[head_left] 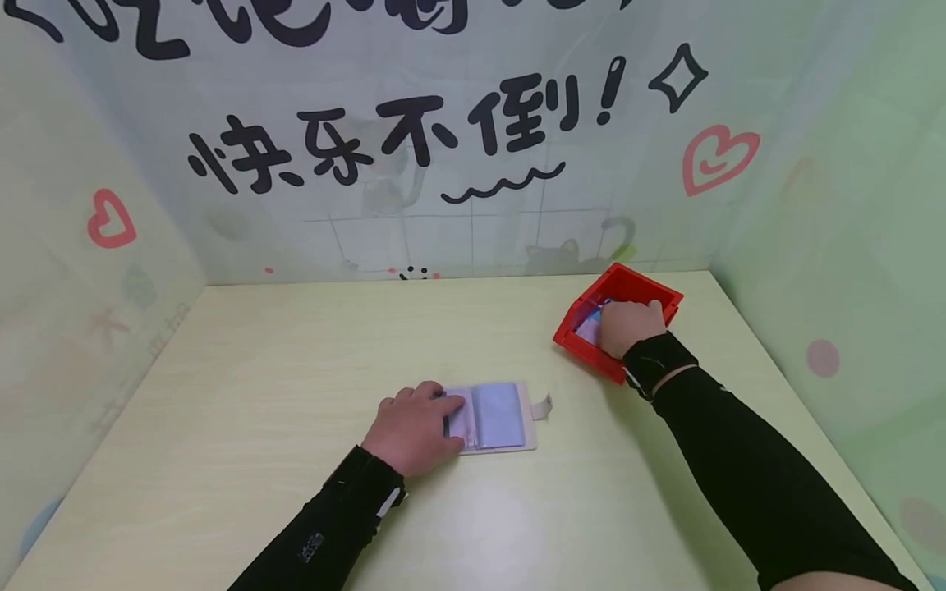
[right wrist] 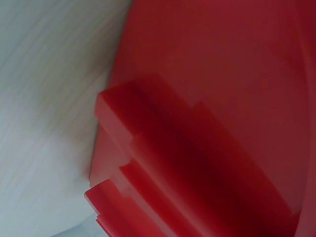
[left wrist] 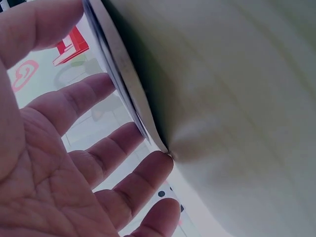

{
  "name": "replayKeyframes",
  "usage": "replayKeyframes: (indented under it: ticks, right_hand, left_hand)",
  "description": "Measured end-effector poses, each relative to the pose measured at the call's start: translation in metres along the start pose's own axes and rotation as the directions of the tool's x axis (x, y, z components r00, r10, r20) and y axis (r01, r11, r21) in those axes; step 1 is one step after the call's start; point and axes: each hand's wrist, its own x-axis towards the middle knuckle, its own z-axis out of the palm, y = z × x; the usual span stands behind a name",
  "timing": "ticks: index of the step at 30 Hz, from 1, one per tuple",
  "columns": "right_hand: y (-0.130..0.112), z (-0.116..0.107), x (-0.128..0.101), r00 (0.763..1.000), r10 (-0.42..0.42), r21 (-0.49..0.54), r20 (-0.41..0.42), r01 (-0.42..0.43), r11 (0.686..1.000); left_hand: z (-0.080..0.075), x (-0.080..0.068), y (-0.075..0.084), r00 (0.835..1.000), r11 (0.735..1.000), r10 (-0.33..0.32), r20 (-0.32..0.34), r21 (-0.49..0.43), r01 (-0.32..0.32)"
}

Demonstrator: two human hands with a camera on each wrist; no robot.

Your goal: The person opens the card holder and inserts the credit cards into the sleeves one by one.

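Observation:
An open card holder (head_left: 500,417) with clear lilac-tinted sleeves lies on the table, its strap (head_left: 542,408) sticking out to the right. My left hand (head_left: 414,431) rests on its left side, fingers spread over the sleeve. In the left wrist view, extended fingertips touch the edge of the card holder (left wrist: 129,81). At the back right, my right hand (head_left: 630,327) reaches down into a red plastic bin (head_left: 641,284). Pinkish and blue flat items (head_left: 590,325) show beside it inside the bin. The right fingers are hidden there; only the red bin wall (right wrist: 212,54) fills the right wrist view.
The pale wood-look table (head_left: 296,353) is bounded by a printed backdrop (head_left: 414,238) behind and a side panel (head_left: 835,271) on the right. The bin stands at an angle near the table's back right corner.

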Motion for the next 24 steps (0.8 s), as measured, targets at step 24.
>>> replayKeyframes:
  ticks: [24]
  right_hand:
    - [0.0012, -0.0014, 0.0011, 0.999, 0.033, 0.051, 0.034, -0.035, 0.998]
  left_hand:
    - [0.0026, -0.0008, 0.0025, 1.0, 1.0, -0.015, -0.003, 0.014, 0.015]
